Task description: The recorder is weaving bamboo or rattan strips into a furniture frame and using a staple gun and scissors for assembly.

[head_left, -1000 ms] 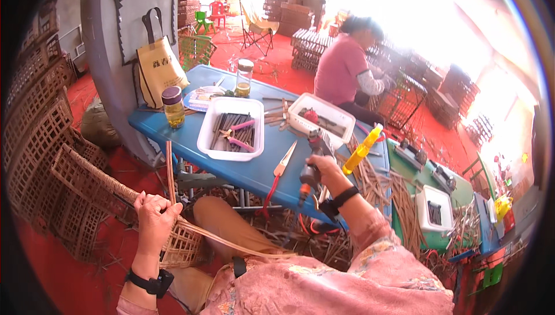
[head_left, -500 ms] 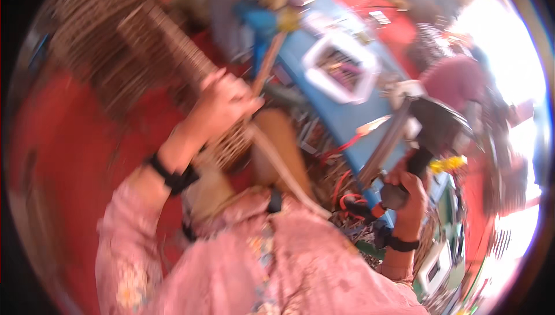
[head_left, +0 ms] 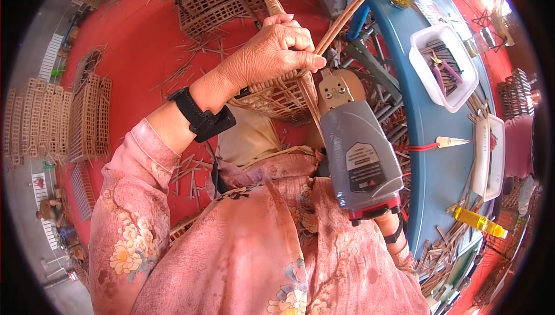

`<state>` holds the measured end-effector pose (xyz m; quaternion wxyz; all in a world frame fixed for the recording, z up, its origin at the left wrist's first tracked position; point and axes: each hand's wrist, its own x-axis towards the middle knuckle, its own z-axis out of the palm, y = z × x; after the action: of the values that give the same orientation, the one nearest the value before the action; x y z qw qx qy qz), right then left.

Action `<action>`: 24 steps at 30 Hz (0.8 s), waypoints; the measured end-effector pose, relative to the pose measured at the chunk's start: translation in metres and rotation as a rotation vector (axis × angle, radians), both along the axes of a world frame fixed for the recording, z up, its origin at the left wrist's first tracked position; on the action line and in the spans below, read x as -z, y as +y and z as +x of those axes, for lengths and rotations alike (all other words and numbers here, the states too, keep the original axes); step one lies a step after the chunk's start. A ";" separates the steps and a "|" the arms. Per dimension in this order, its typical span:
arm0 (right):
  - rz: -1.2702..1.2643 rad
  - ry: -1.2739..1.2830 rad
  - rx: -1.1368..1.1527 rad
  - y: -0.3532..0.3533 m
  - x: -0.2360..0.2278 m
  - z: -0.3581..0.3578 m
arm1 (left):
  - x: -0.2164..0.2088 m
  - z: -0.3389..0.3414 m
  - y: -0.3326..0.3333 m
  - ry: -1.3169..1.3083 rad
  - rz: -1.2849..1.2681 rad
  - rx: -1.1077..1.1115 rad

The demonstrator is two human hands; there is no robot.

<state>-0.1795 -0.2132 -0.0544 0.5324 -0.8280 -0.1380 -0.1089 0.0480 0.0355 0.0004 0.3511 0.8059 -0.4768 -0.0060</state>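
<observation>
My left hand [head_left: 274,52] is closed on the wrapped rim of a woven brown basket [head_left: 269,101], upper middle. Under its thumb, flat brown strips [head_left: 347,17] cross the rim, sticking out to the upper right. A grey power nailer with a red base [head_left: 358,153] lies against the basket's right side, its metal nose beside the strips and just below my left thumb. My right hand [head_left: 386,222] is behind the nailer's lower end; mostly the wrist with its black band shows. Its fingers are hidden, though half a second ago they were wrapped round the tool's handle.
At right stands a blue table [head_left: 425,136] with a white tub [head_left: 416,55] of nails and pliers, a pointed awl [head_left: 451,141], a second white tray [head_left: 480,165] and a yellow bottle [head_left: 480,222]. Stacked woven panels [head_left: 46,118] and loose strips are on the red floor [head_left: 133,78].
My right hand has brought the nailer from over the blue table left to the basket. My left hand still grips the rim, now further right and higher in the picture. The view has turned.
</observation>
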 end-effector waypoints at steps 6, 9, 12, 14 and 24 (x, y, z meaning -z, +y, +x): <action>0.356 0.145 0.062 0.020 0.011 0.004 | -0.004 0.003 -0.004 -0.023 0.025 -0.047; 0.199 -0.018 -0.045 0.017 0.018 0.008 | -0.004 0.006 -0.008 -0.108 0.010 -0.018; -0.021 -0.090 -0.037 0.013 0.011 0.013 | -0.005 0.006 -0.013 -0.078 0.014 -0.025; -0.008 -0.089 -0.030 0.011 0.019 0.012 | -0.006 0.005 -0.016 -0.110 -0.039 0.004; 0.096 0.046 -0.112 0.011 0.029 0.016 | -0.006 0.001 -0.014 -0.147 -0.066 -0.020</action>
<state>-0.1633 -0.2024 -0.0831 0.5800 -0.7947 -0.1665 -0.0660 0.0490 0.0213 0.0061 0.3416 0.7968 -0.4930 0.0726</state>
